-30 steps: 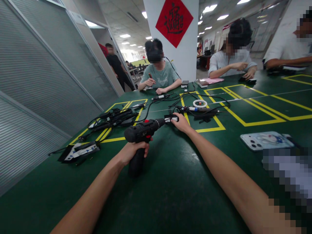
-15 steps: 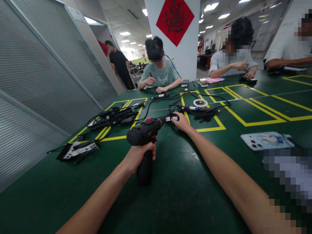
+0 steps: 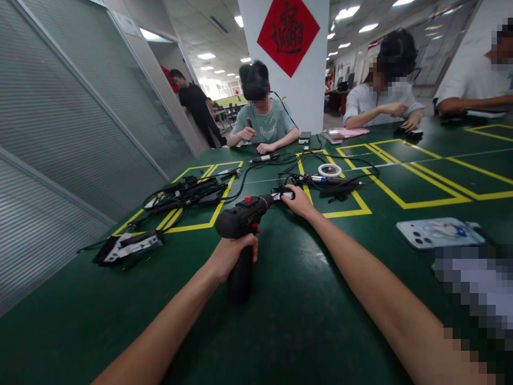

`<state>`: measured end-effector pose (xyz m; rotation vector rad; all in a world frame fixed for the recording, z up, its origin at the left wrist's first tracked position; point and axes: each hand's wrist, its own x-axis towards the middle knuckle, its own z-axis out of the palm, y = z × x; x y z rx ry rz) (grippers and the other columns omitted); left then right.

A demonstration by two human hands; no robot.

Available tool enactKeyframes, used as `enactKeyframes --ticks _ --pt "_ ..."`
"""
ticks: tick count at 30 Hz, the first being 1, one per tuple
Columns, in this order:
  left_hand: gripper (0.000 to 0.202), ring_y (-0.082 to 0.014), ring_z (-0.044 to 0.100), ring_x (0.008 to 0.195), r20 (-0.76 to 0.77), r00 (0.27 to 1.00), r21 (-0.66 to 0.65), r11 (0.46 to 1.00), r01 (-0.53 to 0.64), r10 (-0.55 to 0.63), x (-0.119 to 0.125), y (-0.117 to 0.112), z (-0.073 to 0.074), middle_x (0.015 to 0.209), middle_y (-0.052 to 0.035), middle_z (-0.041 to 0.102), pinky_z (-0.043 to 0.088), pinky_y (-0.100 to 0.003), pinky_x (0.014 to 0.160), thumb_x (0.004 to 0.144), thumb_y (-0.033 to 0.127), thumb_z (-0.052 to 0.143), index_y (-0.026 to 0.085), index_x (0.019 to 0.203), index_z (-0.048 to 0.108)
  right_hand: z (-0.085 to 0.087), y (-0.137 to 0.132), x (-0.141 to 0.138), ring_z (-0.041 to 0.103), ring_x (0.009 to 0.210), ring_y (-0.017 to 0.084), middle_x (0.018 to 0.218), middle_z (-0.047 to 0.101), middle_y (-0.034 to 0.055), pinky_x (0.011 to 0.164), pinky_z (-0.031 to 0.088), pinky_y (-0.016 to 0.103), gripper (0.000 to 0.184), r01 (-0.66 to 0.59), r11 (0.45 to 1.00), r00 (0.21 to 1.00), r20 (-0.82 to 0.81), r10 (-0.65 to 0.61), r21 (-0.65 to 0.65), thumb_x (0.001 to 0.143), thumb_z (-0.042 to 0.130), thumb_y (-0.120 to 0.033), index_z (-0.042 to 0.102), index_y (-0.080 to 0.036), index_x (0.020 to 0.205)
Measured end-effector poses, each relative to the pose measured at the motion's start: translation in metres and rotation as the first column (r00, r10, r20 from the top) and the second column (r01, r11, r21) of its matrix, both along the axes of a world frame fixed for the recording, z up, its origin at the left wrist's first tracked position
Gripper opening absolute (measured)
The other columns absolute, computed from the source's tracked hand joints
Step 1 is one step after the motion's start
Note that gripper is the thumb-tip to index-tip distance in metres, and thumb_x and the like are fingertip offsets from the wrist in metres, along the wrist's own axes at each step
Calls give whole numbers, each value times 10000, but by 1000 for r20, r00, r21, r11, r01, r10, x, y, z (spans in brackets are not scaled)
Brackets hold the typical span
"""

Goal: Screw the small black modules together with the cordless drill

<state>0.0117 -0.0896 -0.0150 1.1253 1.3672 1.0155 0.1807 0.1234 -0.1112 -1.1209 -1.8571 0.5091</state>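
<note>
A black cordless drill (image 3: 239,220) with red switches stands upright on the green table (image 3: 296,321). My left hand (image 3: 234,254) is wrapped round its handle, and the chuck points away from me. At the chuck's front lies a small black box with a white label (image 3: 282,193). My right hand (image 3: 298,201) grips this box from its right side, thumb and fingers closed on it. Whether a bit touches the box cannot be made out.
Tangled black cables (image 3: 188,192) and a bagged packet (image 3: 128,247) lie on the left. Pen-like tools (image 3: 320,180) and a white ring (image 3: 329,170) are beyond my right hand. A phone (image 3: 441,233) lies at right. Several people sit across the table.
The drill and my left hand have shifted slightly forward and right, bringing the chuck closer to the small box. My right hand stays almost where it was.
</note>
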Motion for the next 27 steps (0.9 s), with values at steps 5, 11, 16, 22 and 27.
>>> enactKeyframes --ticks 5,11,16,22,27 --pt "316 -145 541 505 13 1000 -3 1000 10 -10 1 -1 1 592 6 569 445 -281 534 694 256 596 136 982 548 0 0 0 556 1048 219 1155 576 87 962 410 351 458 0 1000 1000 -10 0 -3 785 584 -352 560 -190 1213" --pt "324 -147 535 498 6 1000 -5 1000 8 -8 3 0 1 579 1 569 445 -280 522 669 249 593 127 967 559 -1 2 0 551 1061 212 1167 569 87 972 404 350 458 2 1000 1000 -3 -2 -15 789 580 -357 558 -194 1215" --pt "319 -139 536 508 20 1000 -19 1000 6 -6 2 1 1 593 6 562 441 -271 520 680 245 597 127 973 556 -3 4 -1 551 1061 214 1164 570 87 968 407 349 462 2 1000 1000 -4 -2 -4 784 584 -364 560 -192 1212" --pt "330 -150 547 512 10 1000 -20 1000 9 -9 3 2 2 594 1 570 445 -278 522 676 255 602 130 977 549 -2 2 -1 557 1049 208 1159 575 81 957 414 345 444 6 1000 1000 -2 -6 2 794 573 -352 562 -198 1210" --pt "302 -151 546 505 -8 1000 -3 1000 30 -30 3 2 2 590 1 575 440 -276 517 676 243 584 138 958 559 -2 2 -1 555 1054 214 1153 579 81 960 412 349 448 8 1000 1000 4 -8 9 788 580 -354 565 -197 1207"
